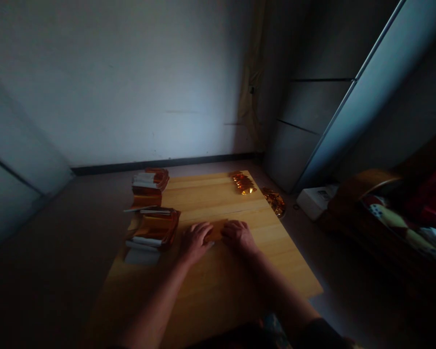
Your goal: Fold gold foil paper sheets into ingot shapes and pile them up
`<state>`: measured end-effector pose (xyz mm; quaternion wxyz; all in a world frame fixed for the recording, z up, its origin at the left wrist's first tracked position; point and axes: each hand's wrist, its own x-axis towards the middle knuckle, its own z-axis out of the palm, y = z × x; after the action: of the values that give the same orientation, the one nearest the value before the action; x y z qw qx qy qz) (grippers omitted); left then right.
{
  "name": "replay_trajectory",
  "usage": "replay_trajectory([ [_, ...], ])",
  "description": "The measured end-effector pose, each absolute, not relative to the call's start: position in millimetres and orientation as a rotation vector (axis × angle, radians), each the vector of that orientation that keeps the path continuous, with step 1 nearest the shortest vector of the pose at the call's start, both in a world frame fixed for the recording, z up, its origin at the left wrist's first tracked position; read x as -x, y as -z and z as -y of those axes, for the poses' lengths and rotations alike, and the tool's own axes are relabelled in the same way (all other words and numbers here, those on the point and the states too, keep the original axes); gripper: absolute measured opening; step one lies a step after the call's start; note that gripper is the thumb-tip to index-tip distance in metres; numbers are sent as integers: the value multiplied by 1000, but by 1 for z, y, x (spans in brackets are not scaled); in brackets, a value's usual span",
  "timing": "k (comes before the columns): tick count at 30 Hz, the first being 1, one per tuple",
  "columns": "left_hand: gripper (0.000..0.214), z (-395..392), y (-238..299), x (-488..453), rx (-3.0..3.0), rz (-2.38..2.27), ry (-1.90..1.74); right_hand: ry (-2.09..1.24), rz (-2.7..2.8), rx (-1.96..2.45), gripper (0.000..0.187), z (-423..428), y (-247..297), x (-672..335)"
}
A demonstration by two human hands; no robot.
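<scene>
Together, the left hand [198, 237] and the right hand [239, 236] hold an orange paper [217, 231] on the counter [207, 196], fingers curled at its two ends. Paper stacks [154, 225] sit near the left hand, and shiny gold pieces [243, 184] lie by the far right corner.

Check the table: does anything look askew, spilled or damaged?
Slightly askew: the stacks on the left side of the table look uneven, with a pale strip jutting out to the left. I see no spill; it's too dim to judge small damage.
</scene>
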<state>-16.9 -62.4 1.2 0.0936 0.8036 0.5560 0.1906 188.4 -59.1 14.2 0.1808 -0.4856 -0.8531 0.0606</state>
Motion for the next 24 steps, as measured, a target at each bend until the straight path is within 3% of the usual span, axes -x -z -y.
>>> replay_trajectory([
  [24,48,57,5,22,-2457,-1630,-507,-254,2307,1277,15,41,0,-197],
])
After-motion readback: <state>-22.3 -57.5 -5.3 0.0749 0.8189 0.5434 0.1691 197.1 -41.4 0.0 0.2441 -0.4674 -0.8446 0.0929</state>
